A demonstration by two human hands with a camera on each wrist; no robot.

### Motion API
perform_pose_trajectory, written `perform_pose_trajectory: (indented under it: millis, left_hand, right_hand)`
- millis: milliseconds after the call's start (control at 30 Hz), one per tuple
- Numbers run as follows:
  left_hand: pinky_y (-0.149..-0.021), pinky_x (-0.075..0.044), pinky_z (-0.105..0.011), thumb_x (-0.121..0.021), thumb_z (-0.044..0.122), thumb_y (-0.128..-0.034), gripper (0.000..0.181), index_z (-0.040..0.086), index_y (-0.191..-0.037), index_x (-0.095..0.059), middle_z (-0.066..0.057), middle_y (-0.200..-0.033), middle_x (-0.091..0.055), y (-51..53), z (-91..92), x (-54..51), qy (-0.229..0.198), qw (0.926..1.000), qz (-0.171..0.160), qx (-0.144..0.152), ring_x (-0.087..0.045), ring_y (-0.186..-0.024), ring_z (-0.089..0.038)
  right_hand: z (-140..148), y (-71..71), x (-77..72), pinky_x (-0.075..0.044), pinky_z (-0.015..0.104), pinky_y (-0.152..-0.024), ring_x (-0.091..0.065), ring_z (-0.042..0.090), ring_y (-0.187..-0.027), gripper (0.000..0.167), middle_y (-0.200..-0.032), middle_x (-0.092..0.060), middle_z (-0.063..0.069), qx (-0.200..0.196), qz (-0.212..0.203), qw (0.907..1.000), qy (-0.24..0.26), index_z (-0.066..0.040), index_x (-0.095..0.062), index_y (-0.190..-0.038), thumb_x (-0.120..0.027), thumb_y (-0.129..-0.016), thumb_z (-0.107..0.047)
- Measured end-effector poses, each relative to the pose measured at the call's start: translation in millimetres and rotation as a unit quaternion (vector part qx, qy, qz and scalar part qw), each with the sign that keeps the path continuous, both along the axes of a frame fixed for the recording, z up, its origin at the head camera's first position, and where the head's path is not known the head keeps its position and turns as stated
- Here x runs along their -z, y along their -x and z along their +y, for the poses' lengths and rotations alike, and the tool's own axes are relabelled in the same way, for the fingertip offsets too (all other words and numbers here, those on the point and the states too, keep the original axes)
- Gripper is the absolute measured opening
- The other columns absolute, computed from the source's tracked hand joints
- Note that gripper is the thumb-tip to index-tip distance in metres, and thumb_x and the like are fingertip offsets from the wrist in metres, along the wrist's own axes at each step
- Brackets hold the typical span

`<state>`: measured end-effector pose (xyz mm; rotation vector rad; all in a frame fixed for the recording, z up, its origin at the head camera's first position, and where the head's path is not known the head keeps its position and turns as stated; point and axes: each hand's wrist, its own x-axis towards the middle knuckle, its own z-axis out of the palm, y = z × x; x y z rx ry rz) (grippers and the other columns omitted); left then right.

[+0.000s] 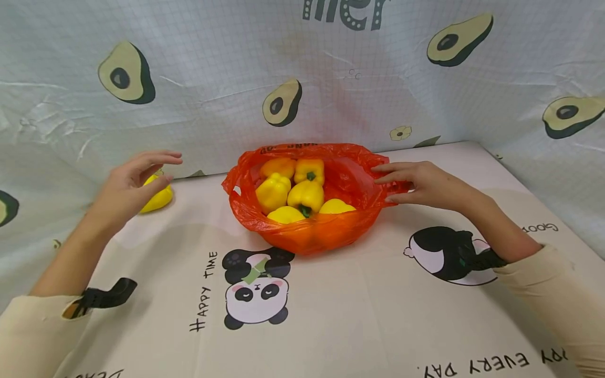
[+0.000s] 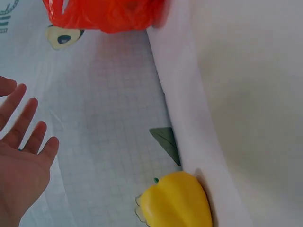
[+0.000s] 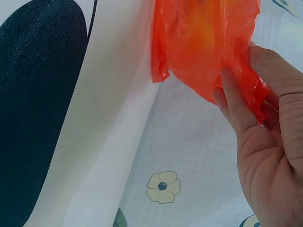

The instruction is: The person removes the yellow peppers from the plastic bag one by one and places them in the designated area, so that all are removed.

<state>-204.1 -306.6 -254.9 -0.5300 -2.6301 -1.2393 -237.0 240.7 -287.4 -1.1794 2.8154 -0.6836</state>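
Observation:
A red plastic bag (image 1: 321, 239) sits on the table with its mouth spread wide. Several yellow bell peppers (image 1: 306, 195) lie inside, some partly covered by the front rim. At the bag's right edge, my right hand (image 1: 425, 184) holds a gathered piece of the plastic; the right wrist view shows this red film (image 3: 241, 90) between thumb and fingers. On the left, my left hand (image 1: 127, 184) hovers with nothing in it, its fingers loosely extended. Behind it, a single yellow bell pepper (image 1: 160, 198) rests on the table, and it also appears in the left wrist view (image 2: 177, 201).
A pale tablecloth (image 1: 340, 315) printed with a panda and lettering covers the table. At the back, a white sheet (image 1: 208, 68) with avocado prints rises along the table edge. Each wrist carries a black strap, with the left one (image 1: 111, 294) sticking out near the sleeve.

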Motion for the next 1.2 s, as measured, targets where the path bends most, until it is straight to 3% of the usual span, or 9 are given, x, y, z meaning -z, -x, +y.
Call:
perform_pose_trajectory:
  millis: [167,400,600,667,767,900,1067,1200]
  left_hand:
    - [-0.105,-0.036,-0.007,-0.062,0.013,-0.1016,0.029,0.008,-0.13,-0.066,0.005,-0.135,-0.058,-4.1,23.9,-11.8,0.024,0.9996,0.01,0.015,-0.048,-0.129,-0.003]
    - [-0.106,-0.039,-0.011,-0.062,0.004,-0.0988,0.024,0.007,-0.122,-0.07,-0.001,-0.13,-0.063,1.1,51.5,-34.1,0.076,0.9915,0.076,0.073,-0.051,-0.124,0.001]
    - [-0.104,-0.039,-0.012,-0.062,0.011,-0.0999,0.026,0.013,-0.124,-0.069,-0.001,-0.132,-0.064,2.8,74.5,-56.3,0.125,0.9857,0.066,0.092,-0.051,-0.128,-0.011]
    - [-0.106,-0.042,-0.017,-0.061,0.01,-0.0992,0.027,0.013,-0.125,-0.069,-0.002,-0.132,-0.064,3.7,82.3,-61.9,0.129,0.9842,0.061,0.105,-0.052,-0.128,-0.017]
    - [-0.109,-0.046,-0.035,-0.059,0.007,-0.098,0.028,0.011,-0.124,-0.069,-0.004,-0.13,-0.065,5.5,94.5,-69.1,0.138,0.981,0.059,0.122,-0.054,-0.127,-0.021]
    - [-0.107,-0.047,-0.052,-0.057,0.004,-0.0967,0.028,0.009,-0.121,-0.07,-0.004,-0.127,-0.067,10.8,110.7,-73.9,0.159,0.9737,0.06,0.152,-0.055,-0.125,-0.023]
    - [-0.105,-0.049,-0.052,-0.059,0.003,-0.0961,0.027,0.008,-0.121,-0.07,-0.005,-0.125,-0.068,16.9,125.5,-73.8,0.178,0.9636,0.058,0.191,-0.057,-0.123,-0.024]
    - [-0.104,-0.049,-0.053,-0.062,0.004,-0.0963,0.027,0.01,-0.121,-0.07,-0.005,-0.125,-0.068,20.3,132.8,-70.7,0.195,0.9588,0.036,0.203,-0.057,-0.121,-0.026]
  right_hand:
    - [0,0.4,0.0,-0.057,0.021,-0.077,-0.066,0.026,-0.109,0.045,-0.143,-0.059,0.014,0.0,0.002,1.0,0.001,-0.006,-0.072,-0.126,-0.083,-0.085,-0.02]
    - [-1,1.9,-0.7,-0.057,0.021,-0.076,-0.066,0.027,-0.109,0.046,-0.143,-0.059,0.016,-0.001,0.003,1.0,-0.003,-0.006,-0.072,-0.126,-0.084,-0.084,-0.023]
    - [-1,1.6,-0.9,-0.058,0.021,-0.077,-0.066,0.025,-0.109,0.043,-0.143,-0.06,0.012,0.002,0.006,1.0,-0.003,-0.008,-0.073,-0.125,-0.083,-0.084,-0.017]
    - [-1,1.6,-0.9,-0.058,0.022,-0.078,-0.067,0.024,-0.108,0.043,-0.143,-0.06,0.012,0.003,0.003,1.0,-0.003,-0.008,-0.073,-0.125,-0.083,-0.085,-0.017]
    - [-2,1.6,-1.1,-0.058,0.022,-0.078,-0.066,0.025,-0.11,0.043,-0.143,-0.059,0.012,0.002,-0.001,1.0,-0.002,-0.008,-0.073,-0.126,-0.083,-0.085,-0.018]
    - [-2,1.7,-1.5,-0.058,0.022,-0.079,-0.066,0.026,-0.111,0.044,-0.143,-0.059,0.013,0.001,0.001,1.0,-0.003,-0.008,-0.073,-0.126,-0.083,-0.085,-0.019]
    - [-3,1.7,-1.8,-0.058,0.022,-0.079,-0.066,0.028,-0.113,0.045,-0.144,-0.058,0.015,0.002,-0.002,1.0,-0.004,-0.007,-0.072,-0.126,-0.083,-0.085,-0.02]
    - [-3,2.1,-2.4,-0.058,0.022,-0.079,-0.066,0.027,-0.111,0.045,-0.144,-0.058,0.014,0.001,-0.001,1.0,-0.006,-0.007,-0.072,-0.126,-0.083,-0.085,-0.021]
